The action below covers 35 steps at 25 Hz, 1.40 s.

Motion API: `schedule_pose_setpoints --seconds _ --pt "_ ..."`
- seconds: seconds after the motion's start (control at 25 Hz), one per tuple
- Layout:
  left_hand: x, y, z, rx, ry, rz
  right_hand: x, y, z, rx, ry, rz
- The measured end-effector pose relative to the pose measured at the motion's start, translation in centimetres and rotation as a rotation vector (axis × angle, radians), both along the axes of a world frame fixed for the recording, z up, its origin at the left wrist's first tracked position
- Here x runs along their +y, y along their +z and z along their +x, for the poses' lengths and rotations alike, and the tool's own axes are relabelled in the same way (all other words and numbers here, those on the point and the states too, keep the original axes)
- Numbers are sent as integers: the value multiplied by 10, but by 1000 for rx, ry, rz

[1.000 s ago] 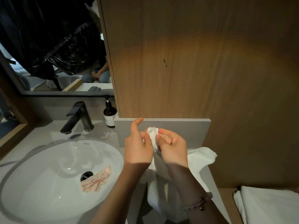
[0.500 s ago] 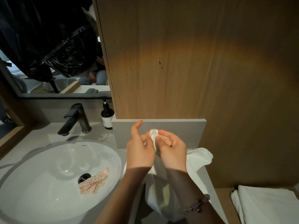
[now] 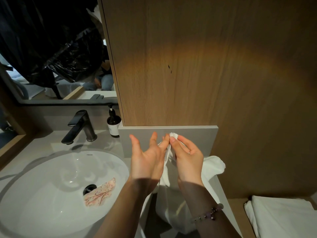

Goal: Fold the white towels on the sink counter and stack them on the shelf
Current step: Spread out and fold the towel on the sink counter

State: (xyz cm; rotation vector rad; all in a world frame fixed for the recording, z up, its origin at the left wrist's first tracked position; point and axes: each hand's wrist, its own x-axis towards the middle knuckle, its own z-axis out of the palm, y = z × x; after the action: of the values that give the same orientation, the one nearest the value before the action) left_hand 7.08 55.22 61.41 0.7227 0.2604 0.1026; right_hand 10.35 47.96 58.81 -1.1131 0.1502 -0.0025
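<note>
Nearest, right of the sink (image 3: 42, 194), a beaded bracelet (image 3: 208, 214) circles the right wrist. Beneath both forearms the white towel (image 3: 173, 213) hangs off the front edge of the worktop (image 3: 42, 148), just right of the sink, and part of it spreads over the worktop farther right. Inside the sink, a pink patterned cloth (image 3: 100, 192) lies against the dark drain (image 3: 89, 188). Well to the right of the sink, folded towels (image 3: 283, 219) sit on the wooden shelf (image 3: 235, 210), lower than the worktop.

Above the sink's right rim, the left hand (image 3: 147, 160) is held palm up, its fingers (image 3: 153, 140) straight and spread wide, thumb apart from the rest. Its farthest fingers lie against the towel's raised edge. Whether they nip it I cannot tell.

Just right of it, the right hand (image 3: 187, 157) holds a corner of the towel up. Its thumb and forefinger are clamped together on the small white tip, while its other fingers (image 3: 183, 148) curl loosely behind, one wearing a ring. From that pinch the cloth falls between the two wrists.

Behind the sink stands a black tap (image 3: 80, 127), with a dark pump bottle (image 3: 113, 123) at the sink's far right. A grey upstand (image 3: 197, 134) rises beyond the hands, a wood panel (image 3: 205, 66) above it, and a mirror (image 3: 51, 48) hangs behind the sink.
</note>
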Motion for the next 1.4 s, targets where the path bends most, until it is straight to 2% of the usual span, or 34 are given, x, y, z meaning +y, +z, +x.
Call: schedule_pose_setpoints --seconds 0.16,0.36,0.4,0.52,0.6,0.68,0.8,0.88,0.96,1.08,1.24,1.4 --pt "0 -6 0 -86 -90 -151 -3 5 -2 9 -24 -25" --pt "8 -12 1 -173 -162 29 -13 11 -2 -4 1 9" --pt "14 -13 3 -192 -163 157 -15 12 -1 -19 19 27" --pt "36 -18 14 -248 -93 792 -23 15 2 -77 100 -16" --pt "48 -12 21 -322 -125 1031 -27 18 2 -106 163 -15" --pt "53 -1 28 -375 -246 1156 -31 23 1 -123 237 37" --pt "55 3 35 -352 -442 1087 -42 29 2 -149 311 29" --pt "51 3 35 -358 -455 1090 -49 32 3 -179 305 -29" --pt "42 5 33 -327 -381 1125 -52 35 2 -201 287 -65" --pt "32 6 33 -264 -158 1219 -52 41 -1 -281 273 -103" --pt "24 10 31 -319 20 1315 -48 42 -1 -374 159 -149" --pt "23 13 26 -340 28 1141 -54 45 10 -424 107 -143"
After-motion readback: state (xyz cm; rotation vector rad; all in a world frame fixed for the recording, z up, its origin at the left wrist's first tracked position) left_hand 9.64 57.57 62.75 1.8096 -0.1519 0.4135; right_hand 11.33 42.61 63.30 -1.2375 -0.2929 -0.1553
